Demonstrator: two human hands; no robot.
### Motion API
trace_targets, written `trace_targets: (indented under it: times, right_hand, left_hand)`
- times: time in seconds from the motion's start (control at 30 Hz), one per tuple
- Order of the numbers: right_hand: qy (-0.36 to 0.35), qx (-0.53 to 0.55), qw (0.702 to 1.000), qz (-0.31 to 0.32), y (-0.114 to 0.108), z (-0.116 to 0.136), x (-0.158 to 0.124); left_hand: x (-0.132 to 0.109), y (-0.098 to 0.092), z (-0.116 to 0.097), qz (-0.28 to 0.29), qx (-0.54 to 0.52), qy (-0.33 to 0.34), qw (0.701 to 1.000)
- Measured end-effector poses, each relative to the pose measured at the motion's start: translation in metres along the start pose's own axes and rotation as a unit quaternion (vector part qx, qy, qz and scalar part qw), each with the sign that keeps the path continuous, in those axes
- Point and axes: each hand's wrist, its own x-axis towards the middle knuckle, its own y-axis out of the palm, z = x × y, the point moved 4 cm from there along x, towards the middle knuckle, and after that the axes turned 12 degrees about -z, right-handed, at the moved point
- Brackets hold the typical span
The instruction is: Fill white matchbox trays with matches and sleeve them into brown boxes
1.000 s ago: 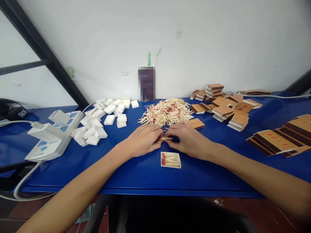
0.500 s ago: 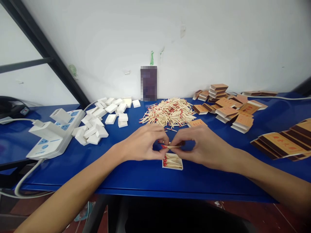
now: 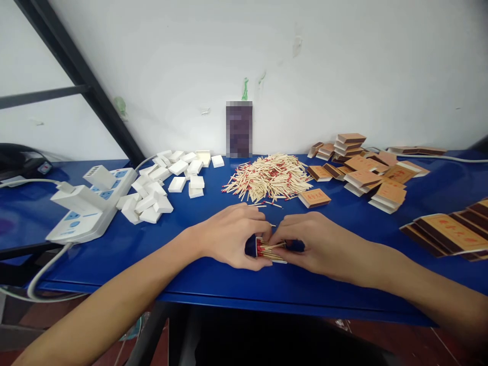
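Observation:
A small white matchbox tray point(image 3: 281, 262) filled with red-tipped matches point(image 3: 267, 250) lies on the blue table near its front edge. My left hand point(image 3: 234, 236) curves round the tray's left end, thumb on the near side and fingers on the far side, gripping it. From the right, my right hand point(image 3: 318, 241) pinches matches between thumb and forefinger, low over the tray. Fingers hide part of the tray and its far rim. Beyond the hands is a big heap of loose matches point(image 3: 270, 177), with a closed-looking orange matchbox point(image 3: 314, 197) by its right edge.
Several white trays point(image 3: 154, 175) are piled at the left, beside a white power strip point(image 3: 86, 218) with plugs and cables. Orange matchbox sleeves point(image 3: 362, 178) are stacked at the back right, and more sleeves point(image 3: 446, 231) lie fanned at the right. A blurred dark panel point(image 3: 239, 129) stands against the wall.
Both hands have come down from above the tray. My left hand now grips the tray, and the matches in my right hand are down at it. The view has shifted slightly.

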Motion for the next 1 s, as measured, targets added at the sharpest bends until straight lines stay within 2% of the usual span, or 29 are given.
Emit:
trace_targets:
  times: [0.17, 0.4, 0.5, 0.67, 0.87, 1.0]
  right_hand:
    - [-0.025, -0.018, 0.999, -0.028, -0.002, -0.006, 0.000]
    - [-0.033, -0.009, 0.999, -0.017, -0.005, -0.007, 0.003]
    - [-0.019, -0.015, 1.000, -0.006, -0.008, -0.008, 0.003]
    - [-0.027, -0.045, 0.998, 0.025, -0.006, -0.010, 0.000]
    - [-0.050, -0.068, 0.996, 0.006, -0.004, -0.012, 0.001]
    - [-0.052, -0.073, 0.996, 0.007, -0.004, -0.011, 0.002]
  left_hand:
    - [-0.001, -0.002, 0.007, -0.009, -0.003, -0.026, 1.000]
    - [-0.001, -0.008, 0.017, -0.017, 0.000, -0.035, 0.999]
    - [-0.001, -0.010, 0.025, -0.026, 0.044, -0.038, 0.998]
    - [-0.001, -0.007, 0.030, -0.007, 0.106, -0.023, 0.994]
    - [0.002, -0.005, 0.027, 0.018, 0.100, -0.040, 0.994]
    - [0.000, -0.006, 0.027, 0.030, 0.136, -0.062, 0.988]
